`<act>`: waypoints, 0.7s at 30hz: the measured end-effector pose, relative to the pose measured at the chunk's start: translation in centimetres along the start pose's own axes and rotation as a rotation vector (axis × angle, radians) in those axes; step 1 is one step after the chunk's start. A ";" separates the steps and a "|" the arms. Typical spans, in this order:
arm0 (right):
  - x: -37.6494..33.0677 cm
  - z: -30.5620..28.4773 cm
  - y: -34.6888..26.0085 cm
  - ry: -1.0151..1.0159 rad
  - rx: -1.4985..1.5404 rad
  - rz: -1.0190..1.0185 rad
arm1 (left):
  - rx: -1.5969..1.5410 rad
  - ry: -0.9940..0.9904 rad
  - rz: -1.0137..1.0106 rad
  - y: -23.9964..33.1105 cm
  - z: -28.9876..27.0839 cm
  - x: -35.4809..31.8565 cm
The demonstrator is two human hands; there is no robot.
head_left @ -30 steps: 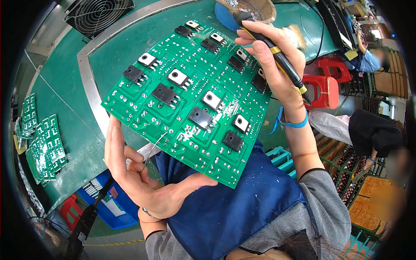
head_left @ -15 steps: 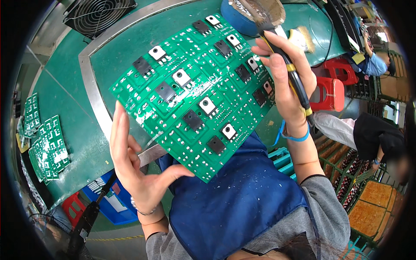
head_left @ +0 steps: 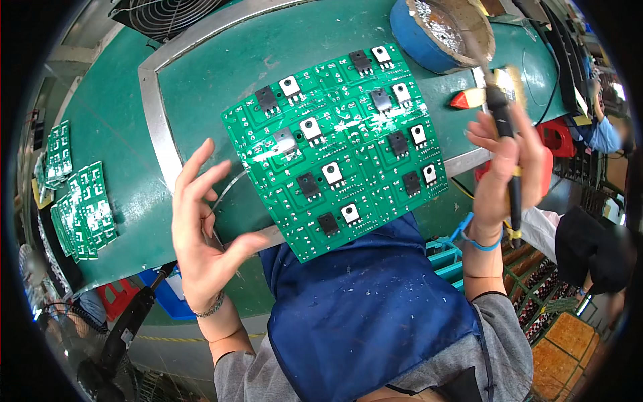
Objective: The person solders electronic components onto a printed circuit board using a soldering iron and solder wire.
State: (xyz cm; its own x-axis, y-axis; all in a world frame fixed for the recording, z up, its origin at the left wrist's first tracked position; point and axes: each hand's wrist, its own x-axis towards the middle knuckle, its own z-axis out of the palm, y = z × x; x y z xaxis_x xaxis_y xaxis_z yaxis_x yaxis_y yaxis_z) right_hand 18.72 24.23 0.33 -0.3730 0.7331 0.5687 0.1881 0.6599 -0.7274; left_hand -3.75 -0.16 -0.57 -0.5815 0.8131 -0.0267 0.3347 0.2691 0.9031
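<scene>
In front of me a green circuit board (head_left: 348, 151) bears rows of black and white three-legged parts and many shiny solder joints. It overlaps the table's near edge and my blue apron; what holds it up is hidden. My left hand (head_left: 207, 231) is open just left of the board, fingers spread and thumb apart from its edge. At the right, my right hand (head_left: 512, 164) is closed round the dark handle of a soldering iron (head_left: 507, 127) with yellow bands. The iron's tip end is blurred, near a round blue pot (head_left: 423, 41) holding bits of silvery solder.
A brush (head_left: 512, 84) and a red-tipped white object (head_left: 467, 99) lie beside the pot. Small circuit boards (head_left: 87, 211) are piled at the far left of the green table (head_left: 201, 94). A fan (head_left: 164, 17) stands at the back. Another person (head_left: 583, 248) is at the right.
My left hand has come off the board, which now lies farther right and turned. My right hand with the soldering iron has moved right and down, away from the board.
</scene>
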 end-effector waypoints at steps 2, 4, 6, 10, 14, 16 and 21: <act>0.6 -1.4 0.6 0.006 -0.101 0.030 | -0.190 0.155 -0.025 0.4 0.2 -0.2; 1.6 -2.1 0.4 -0.092 -0.142 0.148 | -0.176 0.211 -0.008 0.0 -0.3 -0.1; 2.0 -2.6 0.6 -0.049 -0.123 0.086 | -0.074 0.227 0.031 0.5 -0.4 0.3; 3.0 -3.5 -1.4 -0.033 -0.214 0.133 | 0.117 0.248 0.104 2.2 -0.2 2.7; 3.1 -3.2 -2.9 -0.122 -0.149 -0.045 | 0.066 0.300 0.091 2.2 0.3 4.2; 3.7 -2.4 -3.2 -0.313 -0.096 -0.204 | 0.082 0.329 0.098 1.8 0.6 4.4; 7.4 1.2 -3.2 -0.882 0.250 -0.440 | 0.253 0.298 0.142 1.3 0.8 5.0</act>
State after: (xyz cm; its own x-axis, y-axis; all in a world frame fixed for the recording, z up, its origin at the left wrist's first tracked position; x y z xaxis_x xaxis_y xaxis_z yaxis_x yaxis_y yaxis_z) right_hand 14.27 27.32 6.39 -0.9196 -0.0160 0.3925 -0.2851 0.7145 -0.6389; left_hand -5.58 4.65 0.10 -0.6933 0.6763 0.2489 0.5771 0.3141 0.7539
